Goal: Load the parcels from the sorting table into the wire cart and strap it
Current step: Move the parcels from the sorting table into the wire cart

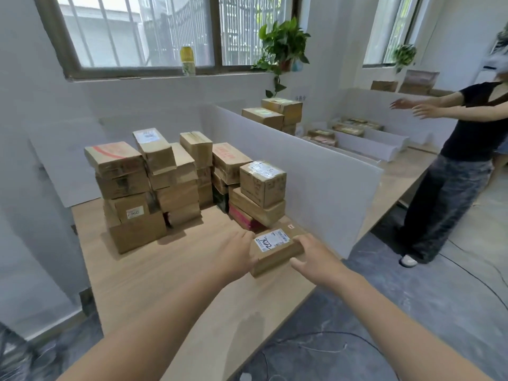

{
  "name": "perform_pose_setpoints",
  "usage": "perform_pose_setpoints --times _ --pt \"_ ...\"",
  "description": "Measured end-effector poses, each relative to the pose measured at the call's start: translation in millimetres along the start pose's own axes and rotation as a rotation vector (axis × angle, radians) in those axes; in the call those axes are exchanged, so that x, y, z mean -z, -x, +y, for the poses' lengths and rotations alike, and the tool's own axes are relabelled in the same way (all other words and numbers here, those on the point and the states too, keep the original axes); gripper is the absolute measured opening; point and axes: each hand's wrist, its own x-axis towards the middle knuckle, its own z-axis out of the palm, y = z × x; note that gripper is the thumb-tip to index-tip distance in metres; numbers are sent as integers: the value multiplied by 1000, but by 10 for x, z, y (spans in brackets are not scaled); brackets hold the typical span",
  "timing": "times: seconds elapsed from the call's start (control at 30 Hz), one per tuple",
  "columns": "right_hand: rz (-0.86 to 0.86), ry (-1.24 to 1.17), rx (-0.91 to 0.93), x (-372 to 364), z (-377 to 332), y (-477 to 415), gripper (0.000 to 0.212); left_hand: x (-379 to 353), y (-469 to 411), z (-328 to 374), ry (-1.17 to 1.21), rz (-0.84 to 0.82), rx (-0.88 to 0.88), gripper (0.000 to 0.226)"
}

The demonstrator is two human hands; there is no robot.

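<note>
A small flat cardboard parcel (277, 250) with a white label lies near the right front of the wooden sorting table (170, 284). My left hand (237, 253) presses against its left end. My right hand (313, 257) grips its right end, fingers curled over the top edge and thumb on the near side. Behind the parcel stand several stacks of brown cardboard parcels (154, 188), with a boxed stack (261, 193) closest to it. No wire cart is in view.
A white partition board (316, 182) stands along the table's right side. Beyond it is another table with more boxes (275, 114) and white trays (371, 144). A person (453, 166) stands at the right with arms stretched out. Cables lie on the grey floor (330, 339).
</note>
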Motion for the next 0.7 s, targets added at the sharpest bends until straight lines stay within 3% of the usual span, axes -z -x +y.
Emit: perform_pose_setpoints --times 0.27,0.47,0.7 --pt "-59 -4 -120 -90 510 -1074 54 -469 -1089 -396 125 -108 56 45" --pt "-222 52 -123 -286 832 -1595 52 -928 -1436 -700 160 -178 183 46" --pt "-300 -8 -135 -324 1237 -2456 60 -1398 -1782 -814 140 -130 359 36"
